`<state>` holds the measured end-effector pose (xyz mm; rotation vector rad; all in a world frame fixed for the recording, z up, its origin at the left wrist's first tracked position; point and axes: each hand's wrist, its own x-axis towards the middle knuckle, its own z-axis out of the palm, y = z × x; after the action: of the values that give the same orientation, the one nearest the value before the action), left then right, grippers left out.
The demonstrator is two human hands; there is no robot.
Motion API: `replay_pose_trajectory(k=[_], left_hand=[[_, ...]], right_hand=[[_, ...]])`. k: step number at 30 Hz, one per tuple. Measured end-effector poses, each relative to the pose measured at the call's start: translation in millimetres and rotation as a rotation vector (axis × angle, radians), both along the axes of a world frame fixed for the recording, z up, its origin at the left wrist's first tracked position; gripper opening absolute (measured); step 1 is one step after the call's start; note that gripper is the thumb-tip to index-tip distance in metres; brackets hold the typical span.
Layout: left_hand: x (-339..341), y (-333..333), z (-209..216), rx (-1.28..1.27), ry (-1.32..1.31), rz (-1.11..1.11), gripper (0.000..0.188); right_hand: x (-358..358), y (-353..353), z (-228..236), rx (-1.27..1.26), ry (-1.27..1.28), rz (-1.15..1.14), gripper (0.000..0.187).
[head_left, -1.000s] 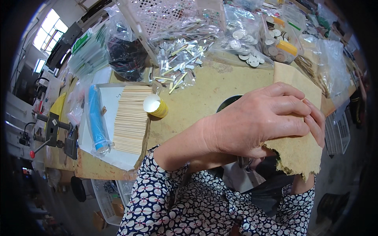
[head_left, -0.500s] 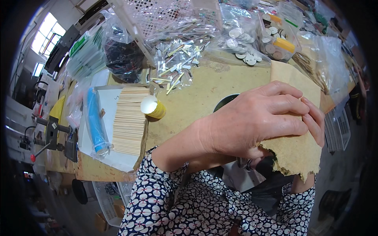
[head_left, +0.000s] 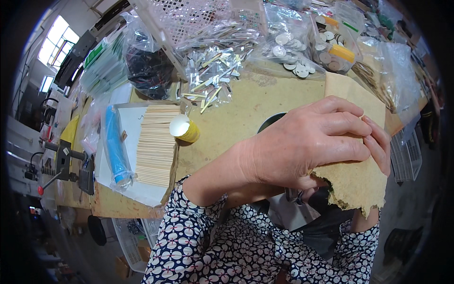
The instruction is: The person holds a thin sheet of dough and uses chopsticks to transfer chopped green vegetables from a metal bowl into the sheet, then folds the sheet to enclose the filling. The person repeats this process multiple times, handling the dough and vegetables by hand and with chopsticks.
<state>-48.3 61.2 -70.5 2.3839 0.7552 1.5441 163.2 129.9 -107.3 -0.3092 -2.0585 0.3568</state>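
1. Head view: the left hand point(head_left: 317, 142) reaches across to the right, its fingers bent and close together over a tan sheet point(head_left: 362, 187), which they hold.
2. The tan sheet is at the right, near the table's front edge; its lower edge is ragged, and its upper part shows beyond the knuckles.
3. The right hand is hidden behind the sheet, so I cannot tell its state; only the patterned right sleeve point(head_left: 362, 241) and a little forearm show.
4. A dark round rim point(head_left: 270, 121) shows partly behind the left wrist, on the table point(head_left: 241, 106).
5. Farther left, a yellow cylinder point(head_left: 190, 133) with a white inside stands just beside a shallow box point(head_left: 144, 193) holding pale sticks point(head_left: 156, 146) and a plastic-wrapped blue roll point(head_left: 115, 142).
6. White discs point(head_left: 301, 71) lie toward the back.
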Motion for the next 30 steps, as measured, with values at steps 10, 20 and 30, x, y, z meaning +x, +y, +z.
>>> replay_pose_trajectory(k=[10,20,30], left_hand=[[1,-1,0,-0.010,0.002,0.014,0.066],[0,-2,1,-0.029,0.015,0.000,0.069],[-5,-4,10,-0.074,0.120,0.030,0.063]], right_hand=[[0,0,-1,0.017,-0.009,-0.015,0.028],[1,0,-1,0.005,0.000,-0.010,0.027],[-1,2,3,0.093,0.004,-0.001,0.033]])
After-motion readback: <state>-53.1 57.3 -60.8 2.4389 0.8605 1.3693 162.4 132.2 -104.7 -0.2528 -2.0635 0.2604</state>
